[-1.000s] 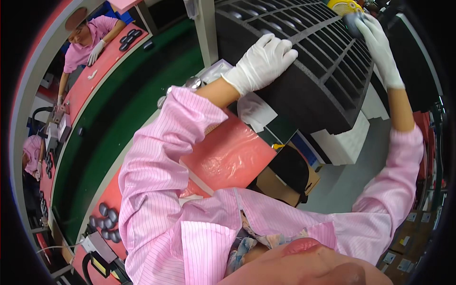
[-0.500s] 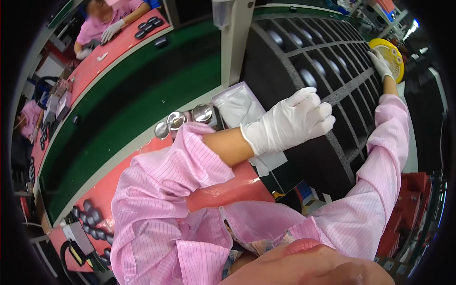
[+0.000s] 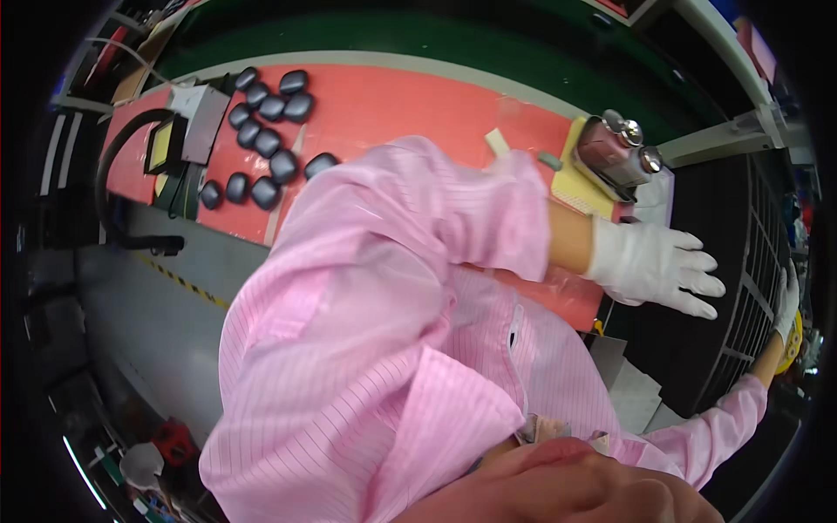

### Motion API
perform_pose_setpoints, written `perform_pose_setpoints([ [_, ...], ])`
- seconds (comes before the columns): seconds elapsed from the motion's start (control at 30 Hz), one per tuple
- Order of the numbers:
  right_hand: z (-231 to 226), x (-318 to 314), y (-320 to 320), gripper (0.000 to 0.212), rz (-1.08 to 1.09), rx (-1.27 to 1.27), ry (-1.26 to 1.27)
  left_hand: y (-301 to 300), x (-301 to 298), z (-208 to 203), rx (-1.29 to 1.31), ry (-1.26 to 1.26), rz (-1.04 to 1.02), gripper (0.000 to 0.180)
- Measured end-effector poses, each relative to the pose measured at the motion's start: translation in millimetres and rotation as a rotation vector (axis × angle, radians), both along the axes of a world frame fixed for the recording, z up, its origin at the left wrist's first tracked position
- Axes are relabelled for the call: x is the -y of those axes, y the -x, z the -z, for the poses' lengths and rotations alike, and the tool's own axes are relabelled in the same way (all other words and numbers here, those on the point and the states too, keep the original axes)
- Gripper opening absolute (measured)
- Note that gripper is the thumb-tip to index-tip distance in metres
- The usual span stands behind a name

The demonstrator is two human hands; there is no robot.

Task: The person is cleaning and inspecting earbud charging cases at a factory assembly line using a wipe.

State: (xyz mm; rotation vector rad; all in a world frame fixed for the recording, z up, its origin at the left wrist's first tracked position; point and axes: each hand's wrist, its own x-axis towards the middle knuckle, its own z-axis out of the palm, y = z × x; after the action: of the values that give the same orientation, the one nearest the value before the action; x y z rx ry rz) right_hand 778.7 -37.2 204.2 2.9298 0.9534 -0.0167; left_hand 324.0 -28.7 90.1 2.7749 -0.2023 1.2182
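Since half a second ago, we see that the view has swung round to the person's left, so the black divided rack (image 3: 724, 209) now stands at the right side and the co-workers have left the picture. The left hand (image 3: 663, 270), gloved in white, has gone from loosely curled to fingers straight and apart, in front of the rack's dark side; we cannot tell whether it touches. The right hand (image 3: 788, 301) remains by the rack's far part, just beside a yellow round object (image 3: 792, 344); we cannot tell if its fingers are closed on anything. Nearer the middle, metal-topped bottles (image 3: 606, 144) stand on a yellow pad (image 3: 575, 179). Farther left, we now see more dark rounded pieces (image 3: 283, 166) on the red mat (image 3: 392, 105), beside a black-armed lamp (image 3: 163, 144).
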Motion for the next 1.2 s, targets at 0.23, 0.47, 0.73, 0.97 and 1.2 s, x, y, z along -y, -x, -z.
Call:
perform_pose_setpoints([
  [0.23,-12,114,308,0.032,-1.130,0.005,-0.217,316,-85,49,-0.348,0.309,-1.133,0.042],
  [0.47,76,91,489,0.033,-1.509,-0.301,-0.372,454,-184,66,-0.888,0.813,-1.435,0.072],
  [0.73,142,48,604,0.031,-0.991,-0.983,-0.821,367,-38,27,-0.259,0.879,-0.561,0.045],
  [0.97,170,67,622,0.028,-0.885,-1.429,-0.960,339,61,64,0.404,1.712,-0.149,0.046],
  [1.2,180,96,615,0.033,-0.856,-1.341,-0.897,328,93,70,0.465,1.852,-0.100,0.041],
])
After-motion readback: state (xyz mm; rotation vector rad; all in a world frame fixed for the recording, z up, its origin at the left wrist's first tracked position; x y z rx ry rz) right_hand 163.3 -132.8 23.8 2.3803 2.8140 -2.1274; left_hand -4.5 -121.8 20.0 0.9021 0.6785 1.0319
